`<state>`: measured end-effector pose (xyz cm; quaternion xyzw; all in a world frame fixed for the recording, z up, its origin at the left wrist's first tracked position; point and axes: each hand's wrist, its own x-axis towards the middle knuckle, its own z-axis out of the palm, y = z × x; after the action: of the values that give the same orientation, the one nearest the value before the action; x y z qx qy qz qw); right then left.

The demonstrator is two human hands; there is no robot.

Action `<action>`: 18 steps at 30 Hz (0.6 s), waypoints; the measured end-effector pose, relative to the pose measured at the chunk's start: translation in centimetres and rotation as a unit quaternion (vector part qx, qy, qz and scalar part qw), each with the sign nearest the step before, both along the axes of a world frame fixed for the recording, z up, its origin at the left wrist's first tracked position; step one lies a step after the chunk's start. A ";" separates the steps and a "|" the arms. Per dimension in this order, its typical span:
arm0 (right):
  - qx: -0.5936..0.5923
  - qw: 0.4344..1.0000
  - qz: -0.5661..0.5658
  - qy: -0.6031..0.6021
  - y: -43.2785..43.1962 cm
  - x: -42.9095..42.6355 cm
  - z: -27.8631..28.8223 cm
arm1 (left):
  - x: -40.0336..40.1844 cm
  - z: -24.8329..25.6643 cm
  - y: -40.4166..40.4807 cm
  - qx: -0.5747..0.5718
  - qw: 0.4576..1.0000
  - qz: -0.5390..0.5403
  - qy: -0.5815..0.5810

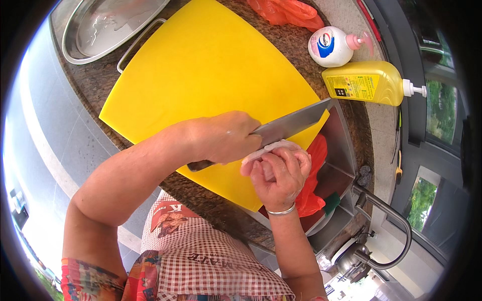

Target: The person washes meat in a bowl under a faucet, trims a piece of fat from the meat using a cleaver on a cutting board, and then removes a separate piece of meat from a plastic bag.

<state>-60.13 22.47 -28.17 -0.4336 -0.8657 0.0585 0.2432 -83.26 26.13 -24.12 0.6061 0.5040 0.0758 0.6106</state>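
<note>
My left hand (226,137) is closed around the dark handle of a wide-bladed kitchen knife (295,122). The steel blade points up and right, over the right corner of a yellow cutting board (211,75). Just below the blade, my right hand (282,171) wears a silver bangle and has its fingers curled in. It holds a pale, soft, thin piece (276,146) against or close beside the blade's lower edge; whether they touch I cannot tell. Whether the piece is flesh or cloth is unclear. Both hands are above the board's lower right part.
A steel sink (348,145) with a red plastic bag (312,201), a green scouring pad (331,203) and a tap (408,233) lies right. White (329,47) and yellow (365,83) pump bottles stand behind. An oval metal tray (109,28) sits upper left; another red bag (290,13) lies at top.
</note>
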 end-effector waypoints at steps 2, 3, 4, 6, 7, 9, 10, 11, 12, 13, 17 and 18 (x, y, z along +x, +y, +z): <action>0.000 1.000 -0.009 0.004 0.0 -0.1 -0.1 | -1.3 -0.5 -2.0 0.023 1.000 -0.007 -0.010; 0.008 1.000 -0.010 0.007 0.0 -0.2 0.0 | -2.0 -0.4 -3.1 0.012 1.000 -0.002 -0.009; 0.016 1.000 -0.012 0.010 0.0 -0.3 0.0 | -2.8 0.6 -4.2 -0.042 0.999 0.020 0.008; 0.025 0.999 -0.009 0.021 0.0 -0.4 -0.1 | -2.7 1.1 -5.4 -0.054 0.998 0.022 0.040; 0.027 0.999 -0.004 0.029 0.2 -0.4 -0.1 | -2.3 0.9 -5.8 -0.011 0.998 0.002 0.054; 0.027 0.999 0.003 0.034 0.0 -0.3 -0.1 | -1.1 0.6 -5.9 0.038 0.996 -0.018 0.075; 0.027 0.999 0.003 0.030 0.1 -0.3 -0.1 | 0.4 0.7 -4.9 0.046 0.995 -0.018 0.082; 0.027 0.999 0.003 0.026 0.1 -0.2 -0.1 | 1.5 0.5 -4.3 0.054 0.994 -0.018 0.089; 0.028 0.999 0.006 0.026 0.1 -0.1 -0.1 | 2.6 -1.1 -4.8 0.220 0.963 -0.092 0.122; 0.029 0.999 0.005 0.025 0.1 0.2 -0.3 | 3.0 -0.4 -5.3 0.220 0.963 -0.070 0.140; 0.034 0.999 -0.011 -0.012 -0.3 0.5 -0.1 | 3.1 2.6 -10.3 0.240 0.951 0.014 0.196; 0.037 0.999 -0.013 -0.008 -0.4 0.3 0.0 | 2.2 2.6 -11.5 0.214 0.960 0.017 0.182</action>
<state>-59.79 22.06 -28.14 -0.4359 -0.8636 0.0202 0.2527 -81.07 14.60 -21.49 0.7174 0.5890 0.0811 0.3630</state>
